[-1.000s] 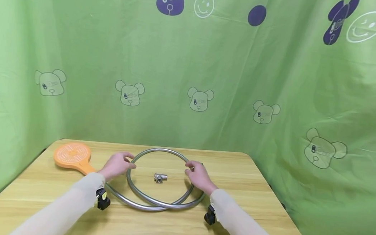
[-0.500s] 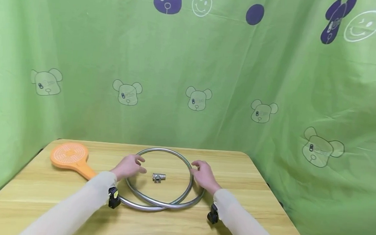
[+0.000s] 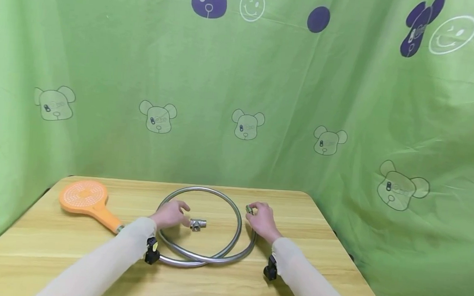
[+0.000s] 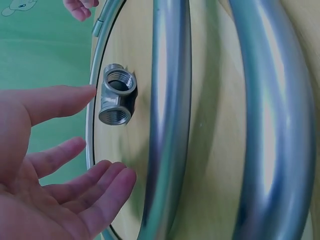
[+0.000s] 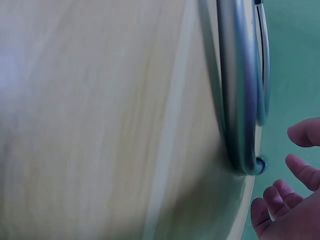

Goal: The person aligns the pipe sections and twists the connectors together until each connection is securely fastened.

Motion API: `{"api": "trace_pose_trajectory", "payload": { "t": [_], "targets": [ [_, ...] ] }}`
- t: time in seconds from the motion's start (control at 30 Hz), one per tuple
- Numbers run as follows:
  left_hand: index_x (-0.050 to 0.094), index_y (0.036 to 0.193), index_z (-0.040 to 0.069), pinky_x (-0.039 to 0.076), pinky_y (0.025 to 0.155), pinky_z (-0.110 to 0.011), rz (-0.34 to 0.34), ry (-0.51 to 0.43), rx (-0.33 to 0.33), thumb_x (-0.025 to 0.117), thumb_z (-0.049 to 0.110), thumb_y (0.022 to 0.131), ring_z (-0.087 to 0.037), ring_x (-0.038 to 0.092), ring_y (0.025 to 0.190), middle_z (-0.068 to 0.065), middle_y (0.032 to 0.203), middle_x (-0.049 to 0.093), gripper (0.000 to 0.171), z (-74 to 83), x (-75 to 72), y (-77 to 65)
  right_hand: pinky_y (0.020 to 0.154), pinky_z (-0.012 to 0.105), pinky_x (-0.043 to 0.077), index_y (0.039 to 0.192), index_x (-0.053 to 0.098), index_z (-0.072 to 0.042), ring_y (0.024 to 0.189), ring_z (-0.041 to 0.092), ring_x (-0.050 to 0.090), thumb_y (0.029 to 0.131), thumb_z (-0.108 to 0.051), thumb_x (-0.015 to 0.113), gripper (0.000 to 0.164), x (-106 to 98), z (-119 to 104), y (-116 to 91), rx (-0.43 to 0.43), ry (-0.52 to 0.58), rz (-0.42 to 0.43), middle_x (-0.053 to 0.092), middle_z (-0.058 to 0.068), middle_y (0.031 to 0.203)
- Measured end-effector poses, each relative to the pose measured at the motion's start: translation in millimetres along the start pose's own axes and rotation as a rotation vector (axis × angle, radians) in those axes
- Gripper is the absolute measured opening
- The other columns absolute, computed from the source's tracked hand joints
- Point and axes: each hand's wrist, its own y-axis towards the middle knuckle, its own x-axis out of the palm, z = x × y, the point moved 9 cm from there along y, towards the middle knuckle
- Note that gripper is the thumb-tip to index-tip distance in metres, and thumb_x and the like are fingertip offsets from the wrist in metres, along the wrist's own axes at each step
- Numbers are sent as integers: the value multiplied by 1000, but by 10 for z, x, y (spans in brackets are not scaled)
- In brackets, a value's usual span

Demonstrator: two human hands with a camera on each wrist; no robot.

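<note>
A small metal tee fitting lies inside the loop of a coiled silver shower hose. My left hand reaches over the hose's left side, thumb and fingers spread, with fingertips right beside the fitting. In the left wrist view, the fitting shows its threaded openings, and nothing sits between the parted fingers of the left hand. My right hand is by the hose's end connector on the right. The right wrist view shows the fingers of that hand apart, close to the hose end.
An orange shower head lies on the left of the wooden table, its handle pointing toward my left sleeve. Green patterned curtain surrounds the table's back and sides.
My left hand has moved right, from the hose's left side to beside the tee fitting. My right hand has shifted a little right, and the hose's end connector now shows at its fingertips.
</note>
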Motion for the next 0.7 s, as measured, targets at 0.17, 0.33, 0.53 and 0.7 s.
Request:
{"api": "trace_pose_trajectory", "payload": {
  "t": [0.17,0.33,0.53,0.7],
  "targets": [
    [67,124,3,51,98,-49,-18,38,0,88,21,69,-29,64,105,-15,122,69,62,1,70,27,104,58,41,124,64,6,121,46,46,84,-11,72,44,-25,50,-8,17,-29,-6,55,29,129],
    [67,124,3,49,101,-50,-28,41,0,87,20,68,-29,63,108,-14,125,68,62,0,114,52,103,58,42,129,61,7,120,45,46,84,-14,74,51,-16,138,-1,42,-62,-32,53,30,129],
    [67,124,3,50,99,-50,-47,32,-7,86,18,69,-29,63,107,-16,123,68,59,-51,150,79,103,57,40,131,58,10,118,47,44,83,-19,75,59,67,228,38,70,-102,-75,52,32,129],
    [68,124,4,51,97,-49,-62,37,-8,85,17,70,-27,64,104,-17,122,68,58,-31,159,89,106,57,38,133,57,10,123,47,40,85,-22,75,60,95,251,54,71,-142,-101,51,32,133]
  ]
}}
